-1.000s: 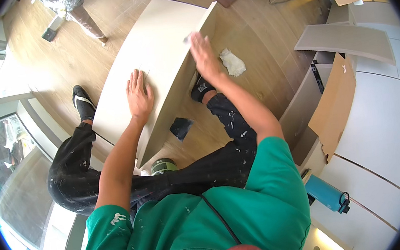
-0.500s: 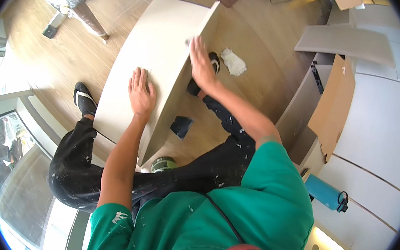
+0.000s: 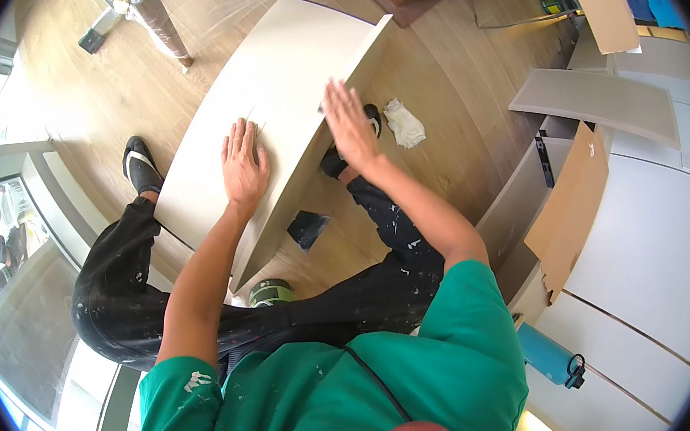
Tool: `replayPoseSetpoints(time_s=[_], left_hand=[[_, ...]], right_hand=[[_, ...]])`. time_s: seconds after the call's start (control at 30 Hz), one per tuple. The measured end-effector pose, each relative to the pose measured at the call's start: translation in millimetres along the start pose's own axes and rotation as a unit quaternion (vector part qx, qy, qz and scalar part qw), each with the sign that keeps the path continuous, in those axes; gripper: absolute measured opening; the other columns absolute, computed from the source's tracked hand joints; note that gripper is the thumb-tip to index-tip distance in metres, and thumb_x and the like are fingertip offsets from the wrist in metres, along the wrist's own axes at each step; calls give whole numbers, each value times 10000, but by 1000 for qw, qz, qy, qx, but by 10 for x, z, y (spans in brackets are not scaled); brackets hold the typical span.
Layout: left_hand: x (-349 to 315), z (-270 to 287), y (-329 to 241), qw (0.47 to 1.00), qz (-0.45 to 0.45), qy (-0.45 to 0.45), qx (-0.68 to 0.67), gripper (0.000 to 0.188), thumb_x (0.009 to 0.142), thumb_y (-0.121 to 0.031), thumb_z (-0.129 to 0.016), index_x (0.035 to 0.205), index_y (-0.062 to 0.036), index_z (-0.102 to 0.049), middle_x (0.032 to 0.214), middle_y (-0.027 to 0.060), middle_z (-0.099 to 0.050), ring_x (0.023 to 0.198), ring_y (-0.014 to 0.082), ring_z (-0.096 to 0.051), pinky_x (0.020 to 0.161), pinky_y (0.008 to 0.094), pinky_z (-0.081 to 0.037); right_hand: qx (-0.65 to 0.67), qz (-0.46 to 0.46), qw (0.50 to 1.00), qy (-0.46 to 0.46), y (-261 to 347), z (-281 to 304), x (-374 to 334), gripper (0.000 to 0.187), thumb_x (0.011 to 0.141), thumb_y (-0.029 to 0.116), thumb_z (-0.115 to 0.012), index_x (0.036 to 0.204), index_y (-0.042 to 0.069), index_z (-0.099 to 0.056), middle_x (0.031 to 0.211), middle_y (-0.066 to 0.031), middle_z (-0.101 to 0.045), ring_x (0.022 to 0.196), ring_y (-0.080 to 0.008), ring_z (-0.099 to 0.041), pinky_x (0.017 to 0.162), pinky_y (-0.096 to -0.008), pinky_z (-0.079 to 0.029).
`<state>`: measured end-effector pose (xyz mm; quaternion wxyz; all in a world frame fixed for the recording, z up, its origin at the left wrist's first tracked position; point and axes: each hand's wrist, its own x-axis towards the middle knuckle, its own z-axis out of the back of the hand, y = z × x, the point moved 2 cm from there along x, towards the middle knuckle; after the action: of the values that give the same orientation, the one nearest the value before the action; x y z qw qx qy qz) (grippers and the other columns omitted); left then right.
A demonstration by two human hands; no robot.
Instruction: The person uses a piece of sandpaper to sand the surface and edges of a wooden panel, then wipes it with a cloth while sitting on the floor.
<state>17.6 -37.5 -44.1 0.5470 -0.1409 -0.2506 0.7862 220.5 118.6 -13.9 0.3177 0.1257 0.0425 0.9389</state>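
Observation:
A long cream board (image 3: pixel 274 81) stretches between my legs, its right-hand edge facing down toward the floor in shade. My left hand (image 3: pixel 244 169) lies flat on its top face, fingers stretched out. Along the right edge of the board, my right hand (image 3: pixel 351 127) rests with its fingers extended and slightly blurred. A small dark bit shows by those fingertips; I cannot make out what it is. Under the near end of the board stands a green-and-white tub (image 3: pixel 271 291). A black square piece (image 3: pixel 308 230) lies on the floor beside it.
A crumpled white cloth (image 3: pixel 404 123) is on the wood floor past my right foot. On the right are a grey open drawer (image 3: pixel 518 199), a loose panel (image 3: pixel 600 104), a torn cardboard sheet (image 3: pixel 569 210) and a blue bottle (image 3: pixel 551 353). A glass-paned frame (image 3: pixel 16 297) stands left.
My right hand has slid nearer to me along the board's edge. The left hand stays flat in about the same spot. The whole view has shifted slightly.

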Motion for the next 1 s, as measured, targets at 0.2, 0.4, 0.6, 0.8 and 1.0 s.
replayPoseSetpoints(time_s=[0.2, 0.4, 0.6, 0.8, 1.0], left_hand=[[24, 40, -26, 1000, -10, 1, -11, 553, 969, -161, -556, 1497, -12, -479, 1599, 187, -416, 1510, 315, -350, 1257, 444, -242], [-17, 54, -16, 1000, -4, 0, -14, 549, 970, -165, -548, 1493, -13, -480, 1598, 176, -419, 1510, 314, -351, 1258, 450, -242], [-78, -7, 17, 1000, -5, -13, -22, 540, 963, -173, -540, 1478, -16, -492, 1586, 182, -433, 1502, 319, -362, 1249, 462, -254], [8, -221, 384, 996, -47, -7, -82, 512, 962, -175, -553, 1458, -49, -538, 1508, 183, -529, 1431, 330, -465, 1196, 456, -351], [354, 720, 714, 909, 106, 270, -301, 480, 1012, -246, -533, 1439, -25, -549, 1336, 168, -664, 1186, 273, -657, 1011, 386, -534]], right_hand=[[-142, -59, 987, -45, -1509, 5, 774, 644, 990, -34, -363, 1617, 18, -225, 1698, -176, -208, 1568, -364, -198, 1285, -510, -177], [-33, -84, 994, -57, -1601, -67, 799, 648, 955, -91, -375, 1591, -28, -272, 1681, -234, -206, 1572, -369, -175, 1284, -526, -157], [70, 3, 997, 23, 560, 66, -367, 606, 931, -102, -361, 1535, -120, -323, 1644, -294, -254, 1554, -440, -189, 1255, -596, -171], [105, 194, 964, 148, 2434, 387, -1219, 559, 940, 50, -452, 1483, -81, -426, 1579, -265, -382, 1504, -383, -339, 1232, -493, -298], [349, 236, 893, 155, 2685, 706, -1250, 458, 931, 25, -492, 1377, -6, -589, 1446, -234, -549, 1374, -372, -504, 1191, -460, -372]])
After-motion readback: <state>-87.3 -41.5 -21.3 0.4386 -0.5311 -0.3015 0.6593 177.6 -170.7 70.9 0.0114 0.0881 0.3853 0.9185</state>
